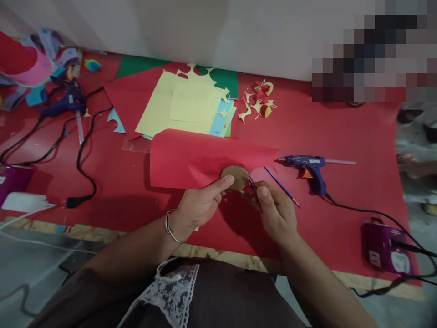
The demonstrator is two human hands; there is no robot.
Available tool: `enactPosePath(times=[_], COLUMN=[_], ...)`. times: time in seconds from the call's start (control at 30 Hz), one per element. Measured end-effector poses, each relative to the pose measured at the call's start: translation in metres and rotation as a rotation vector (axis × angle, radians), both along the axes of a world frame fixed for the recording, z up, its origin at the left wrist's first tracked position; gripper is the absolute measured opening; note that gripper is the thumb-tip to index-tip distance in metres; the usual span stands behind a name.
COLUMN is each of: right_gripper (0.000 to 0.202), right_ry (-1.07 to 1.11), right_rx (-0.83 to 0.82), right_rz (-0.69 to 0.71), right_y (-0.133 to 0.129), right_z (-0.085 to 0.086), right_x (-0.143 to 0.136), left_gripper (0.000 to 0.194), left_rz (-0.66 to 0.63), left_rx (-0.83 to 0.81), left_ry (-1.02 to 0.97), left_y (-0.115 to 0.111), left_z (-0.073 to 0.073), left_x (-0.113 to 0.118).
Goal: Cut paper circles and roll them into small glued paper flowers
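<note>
My left hand [208, 198] is closed, its thumb pressing a round cardboard disc [240, 178] flat against a sheet of red paper [191, 157]. The sheet is raised and curls away beyond the hand. In my right hand [276, 207] is a pair of scissors [252, 183], of which only the dark blades show at the disc's right edge; the handles are hidden by the fingers. Just right of that hand lies a thin blue paintbrush [282, 187]. A blue glue gun [309, 168] with an orange trigger and a clear glue stick rests farther right.
Behind are yellow paper sheets [153, 107] with cut-out edges, green card [136, 66] and paper scraps [257, 102]. A second glue gun [68, 100] and black cables lie left. A purple power box [378, 248] sits front right. A blurred patch [375, 59] covers the upper right.
</note>
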State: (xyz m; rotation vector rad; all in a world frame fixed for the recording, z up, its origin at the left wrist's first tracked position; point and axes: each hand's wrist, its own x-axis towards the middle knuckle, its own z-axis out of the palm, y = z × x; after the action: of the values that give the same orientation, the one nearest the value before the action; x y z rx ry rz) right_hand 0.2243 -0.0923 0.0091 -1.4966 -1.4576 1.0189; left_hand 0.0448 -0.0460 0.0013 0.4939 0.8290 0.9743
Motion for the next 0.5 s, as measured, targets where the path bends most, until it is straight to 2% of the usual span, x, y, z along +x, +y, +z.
enactPosePath(times=[0.1, 0.23, 0.37, 0.5], right_gripper=[0.058, 0.058, 0.057, 0.059], right_ry=[0.017, 0.033, 0.079, 0.043], right_rx=[-0.003, -0.028, -0.070, -0.036], right_rz=[-0.018, -0.040, -0.061, -0.061], right_y=[0.0003, -0.0005, -0.0008, 0.0016], right_z=[0.0003, -0.0021, -0.0026, 0.0027], right_x=[-0.0011, -0.0006, -0.0003, -0.0009], left_gripper=[0.023, 0.024, 0.022, 0.025], left_rz=[-0.028, -0.087, -0.077, -0.082], left_rx=[0.011, 0.021, 0.022, 0.026], left_ry=[0.009, -0.098, -0.103, -0.090], left_y=[-0.0023, -0.0031, -0.0037, -0.0043], left_z=[-0.0025, 0.0011, 0.0043, 0.0037], left_x=[0.0017, 0.0062, 0.0086, 0.0091])
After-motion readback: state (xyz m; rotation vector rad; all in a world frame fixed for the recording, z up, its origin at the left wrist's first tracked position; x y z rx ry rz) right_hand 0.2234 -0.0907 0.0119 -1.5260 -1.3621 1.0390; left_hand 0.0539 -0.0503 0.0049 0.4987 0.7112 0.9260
